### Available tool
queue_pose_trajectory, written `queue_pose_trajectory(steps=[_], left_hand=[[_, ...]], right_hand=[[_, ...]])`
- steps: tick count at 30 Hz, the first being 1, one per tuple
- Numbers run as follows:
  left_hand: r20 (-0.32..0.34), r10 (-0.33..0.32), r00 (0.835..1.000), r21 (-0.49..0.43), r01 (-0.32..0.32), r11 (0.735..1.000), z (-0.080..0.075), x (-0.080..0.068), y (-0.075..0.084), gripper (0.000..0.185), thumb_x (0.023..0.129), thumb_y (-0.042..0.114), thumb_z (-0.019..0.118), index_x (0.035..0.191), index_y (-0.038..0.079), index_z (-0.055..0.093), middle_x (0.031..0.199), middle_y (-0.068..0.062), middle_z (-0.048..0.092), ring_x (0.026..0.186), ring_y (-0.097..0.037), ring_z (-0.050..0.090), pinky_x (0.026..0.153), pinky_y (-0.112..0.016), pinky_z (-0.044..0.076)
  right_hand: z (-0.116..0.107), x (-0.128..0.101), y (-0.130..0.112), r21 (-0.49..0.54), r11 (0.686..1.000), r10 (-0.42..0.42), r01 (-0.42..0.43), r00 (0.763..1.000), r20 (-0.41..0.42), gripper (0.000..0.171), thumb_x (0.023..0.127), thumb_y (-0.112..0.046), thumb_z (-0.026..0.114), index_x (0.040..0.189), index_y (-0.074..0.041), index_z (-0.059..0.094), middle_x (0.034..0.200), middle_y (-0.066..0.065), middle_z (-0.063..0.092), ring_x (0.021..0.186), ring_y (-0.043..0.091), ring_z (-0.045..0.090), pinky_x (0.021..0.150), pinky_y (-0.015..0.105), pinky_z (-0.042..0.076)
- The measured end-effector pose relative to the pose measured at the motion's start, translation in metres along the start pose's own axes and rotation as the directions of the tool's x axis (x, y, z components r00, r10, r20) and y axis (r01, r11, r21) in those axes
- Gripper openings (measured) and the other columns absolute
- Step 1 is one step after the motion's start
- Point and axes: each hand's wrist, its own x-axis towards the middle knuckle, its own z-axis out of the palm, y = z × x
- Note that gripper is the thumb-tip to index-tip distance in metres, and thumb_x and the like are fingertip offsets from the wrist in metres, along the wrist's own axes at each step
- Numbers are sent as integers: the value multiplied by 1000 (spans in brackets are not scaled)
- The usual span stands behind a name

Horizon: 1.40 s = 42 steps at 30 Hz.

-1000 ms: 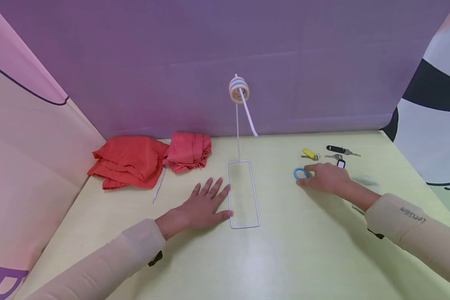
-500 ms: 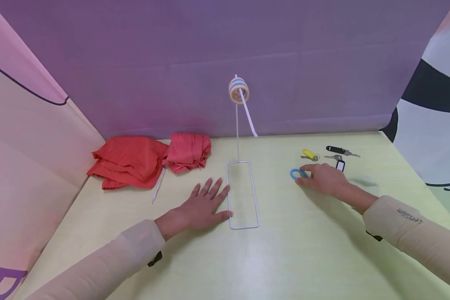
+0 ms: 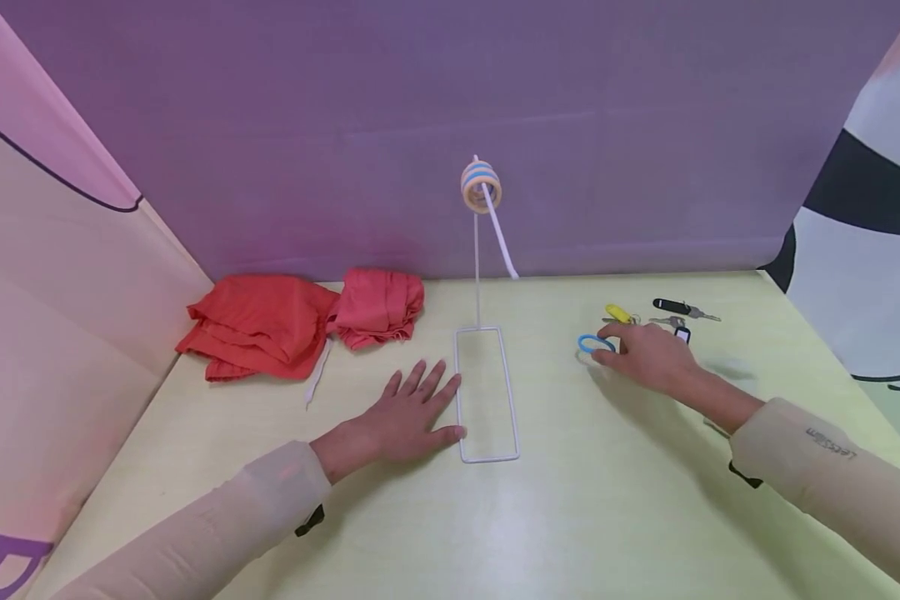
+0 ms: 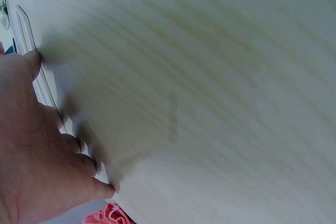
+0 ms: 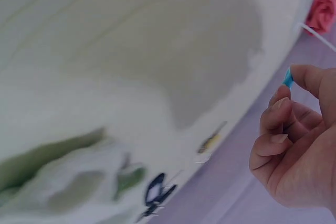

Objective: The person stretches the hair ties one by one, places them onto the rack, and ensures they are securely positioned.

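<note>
1. Since a second ago, the right hand (image 3: 648,357) has slid the blue ring (image 3: 594,343) a little leftward and farther back on the counter (image 3: 607,500); the left hand (image 3: 405,417) has stayed put.
2. Left hand lies flat, fingers spread, holding nothing, its thumb and fingertips touching the left edge of the wire stand (image 3: 487,392).
3. Right hand's grip is narrow: thumb and fingertips pinch the blue ring, which sits to the right of the stand's base.
4. Just beyond that hand lie a yellow key tag (image 3: 619,313) and black keys (image 3: 678,308).
5. Farther left, red cloth (image 3: 292,321) is heaped by the wall.
6. Stacked rings (image 3: 482,185) hang atop the stand.
</note>
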Motion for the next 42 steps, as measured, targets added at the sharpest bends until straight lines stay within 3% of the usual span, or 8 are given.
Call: queue_pose_trajectory(steps=[9, 14, 17, 23, 29, 32, 37, 42], left_hand=[[-6, 18, 1000, -8, -18, 1000, 0, -2, -1, 83, 99, 66, 39, 163, 23, 10, 171, -8, -1, 157, -39, -5, 123, -64, 4], [-3, 12, 1000, -14, -12, 1000, 0, -2, 0, 83, 99, 66, 40, 163, 23, 9, 171, -7, -2, 157, -38, -6, 123, -64, 3], [-3, 6, 1000, -9, -6, 1000, 0, -1, 0, 83, 98, 67, 40, 163, 24, 8, 171, -7, -2, 157, -37, -6, 123, -64, 3], [0, 4, 1000, -6, -4, 1000, 1, -1, -1, 83, 98, 67, 39, 163, 25, 7, 171, -6, -3, 157, -37, -7, 123, -63, 3], [3, 9, 1000, -10, -9, 1000, 1, -1, -1, 83, 98, 66, 40, 163, 24, 8, 171, -6, -3, 157, -37, -7, 123, -64, 3], [5, 7, 1000, -8, -7, 1000, 1, -1, -1, 83, 98, 66, 40, 163, 24, 8, 171, -6, -3, 157, -37, -6, 123, -63, 3], [5, 4, 1000, -6, -4, 1000, 0, -1, -1, 83, 98, 66, 40, 163, 25, 8, 171, -6, -3, 157, -37, -7, 123, -63, 3], [4, 1, 1000, 1, -1, 1000, 1, 0, 0, 83, 98, 67, 39, 163, 25, 7, 171, -6, -2, 157, -37, -6, 124, -63, 4]], right_hand=[[-43, -21, -45, 155, 985, -47, 69, 988, -145, 40, 96, -44, 63, 126, -19, 66, 66, -4, 58, 55, 13, 48, 51, 29, 37], [-72, -43, -80, 181, 969, -106, 166, 947, -304, 31, 95, -45, 66, 122, -30, 68, 65, -6, 56, 52, 11, 47, 50, 28, 37], [-86, -57, -99, 150, 943, -198, 298, 863, -465, 28, 92, -34, 73, 120, -30, 71, 63, -9, 55, 50, 7, 45, 49, 24, 35], [-104, -79, -126, 13, 840, -383, 543, 608, -695, 37, 81, -12, 81, 118, -16, 75, 59, -12, 52, 52, -3, 38, 50, 15, 31], [-106, -90, -147, -93, 739, -491, 667, 438, -753, 41, 96, -43, 65, 116, -7, 73, 67, -5, 62, 58, 0, 41, 55, 14, 34], [-104, -90, -156, -190, 709, -541, 679, 351, -764, 42, 98, -43, 62, 114, -7, 75, 72, -1, 66, 55, 6, 44, 52, 17, 35], [-101, -82, -162, -320, 716, -585, 621, 283, -760, 34, 99, -39, 60, 113, -12, 74, 61, -1, 58, 51, 10, 45, 42, 26, 30], [-97, -68, -162, -365, 741, -598, 564, 305, -742, 27, 97, -31, 66, 117, -16, 73, 59, 0, 57, 49, 12, 47, 41, 29, 27]])
